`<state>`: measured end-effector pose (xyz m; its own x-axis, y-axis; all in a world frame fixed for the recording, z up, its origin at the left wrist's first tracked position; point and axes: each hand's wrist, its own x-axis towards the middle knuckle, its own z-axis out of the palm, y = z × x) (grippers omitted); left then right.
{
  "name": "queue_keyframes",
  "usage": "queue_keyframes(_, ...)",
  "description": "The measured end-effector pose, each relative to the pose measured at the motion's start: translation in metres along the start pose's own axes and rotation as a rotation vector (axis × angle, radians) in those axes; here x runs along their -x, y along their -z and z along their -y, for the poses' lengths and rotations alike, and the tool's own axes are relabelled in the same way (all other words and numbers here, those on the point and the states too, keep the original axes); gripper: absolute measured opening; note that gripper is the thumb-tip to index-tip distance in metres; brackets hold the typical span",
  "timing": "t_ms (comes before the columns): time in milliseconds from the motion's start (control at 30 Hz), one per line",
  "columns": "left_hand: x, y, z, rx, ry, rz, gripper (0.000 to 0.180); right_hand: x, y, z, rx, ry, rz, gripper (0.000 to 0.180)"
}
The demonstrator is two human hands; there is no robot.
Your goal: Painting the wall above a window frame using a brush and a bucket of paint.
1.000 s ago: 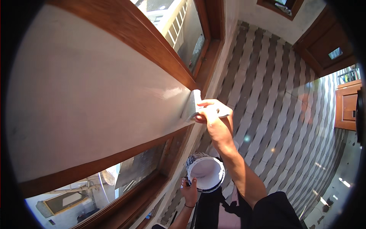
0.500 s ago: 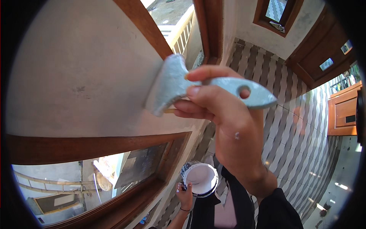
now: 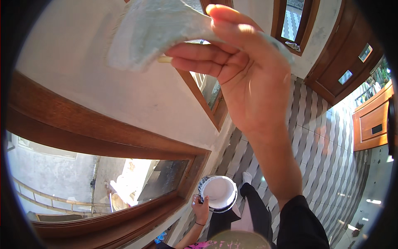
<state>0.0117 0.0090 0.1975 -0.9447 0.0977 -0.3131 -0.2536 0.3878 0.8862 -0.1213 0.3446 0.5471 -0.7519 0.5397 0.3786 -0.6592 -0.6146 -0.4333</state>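
Observation:
A wide, flat paintbrush [image 3: 161, 35], pale and paint-coated, is gripped by its handle in my right hand [image 3: 253, 79]. Its broad bristle end points left, toward the plastered wall [image 3: 78, 62]; whether the bristles touch the wall I cannot tell. Part of the handle is hidden behind my fingers. Low in the view, my left hand [image 3: 201, 211] holds a small bucket [image 3: 202, 185] by its side. Pale paint [image 3: 218, 192] lies inside, and dark and white smears mark the bucket's outside. White flecks dot the left fingers.
A brown wooden window frame [image 3: 116, 139] runs along the lower left, with another window frame [image 3: 203, 97] beyond the wall. Striped tiles [image 3: 311, 153] cover the floor. Wooden doors [image 3: 346, 54] stand at the far right, near a small window [image 3: 291, 25].
My right hand has risen, bringing the brush up and left, larger in view. The view has shifted, and the near window frame now slants. My left hand still holds the bucket in about the same place.

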Motion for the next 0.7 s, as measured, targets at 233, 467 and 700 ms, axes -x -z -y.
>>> queue_keyframes(233, 0.012, 0.008, -0.033, 0.050, 0.011, -0.061, 0.035, 0.046, 0.123, -0.097, 0.026, -0.037, -0.033, 0.016)
queue_keyframes(467, 0.034, 0.030, -0.046, -0.019, 0.012, -0.125, 0.030, 0.119, 0.198, -0.110, 0.330, -0.239, -0.194, 0.010)
queue_keyframes(700, 0.052, 0.031, -0.048, 0.088, 0.081, -0.242, 0.029, 0.090, 0.149, -0.056, 1.016, 0.163, 0.174, 0.015)
